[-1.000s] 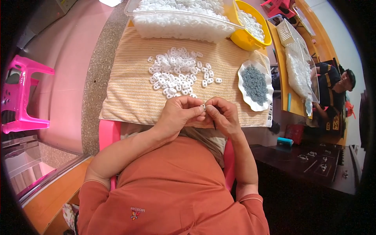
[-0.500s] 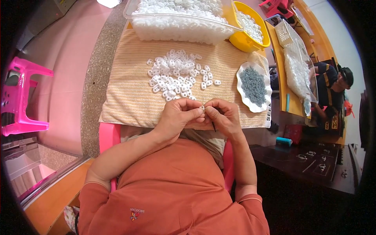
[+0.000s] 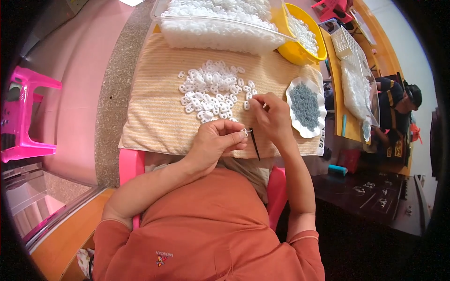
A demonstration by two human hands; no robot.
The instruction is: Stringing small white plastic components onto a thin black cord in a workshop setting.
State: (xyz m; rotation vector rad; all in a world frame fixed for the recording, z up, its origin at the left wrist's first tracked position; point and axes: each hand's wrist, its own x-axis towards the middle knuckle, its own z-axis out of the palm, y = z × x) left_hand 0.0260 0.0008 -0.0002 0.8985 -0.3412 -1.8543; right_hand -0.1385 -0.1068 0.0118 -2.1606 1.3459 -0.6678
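Observation:
Between thumb and forefinger my left hand [image 3: 216,143] pinches a small white plastic piece [image 3: 244,132]. A thin black tapering strip [image 3: 254,144] shows right beside that piece; I cannot tell whether the two are joined. My right hand [image 3: 272,114] is over the towel, fingers curled, its tips at the right edge of a loose pile of white oval two-holed plastic pieces [image 3: 211,89]. What its fingertips hold, if anything, is hidden. To the right of that hand lies a white wavy-rimmed dish [image 3: 307,133] filled with small grey-blue bits [image 3: 305,105].
At the back stand a clear tub [image 3: 220,40] full of white pieces and a yellow bowl [image 3: 298,55] holding more. A striped towel [image 3: 154,107] covers the table. Pink stools [image 3: 28,112] stand left; another person [image 3: 398,103] sits at a table on the right.
My right hand has left the piece in my left hand and moved forward to the pile's right edge. The black strip, mostly hidden before, now shows. My left hand has stayed put.

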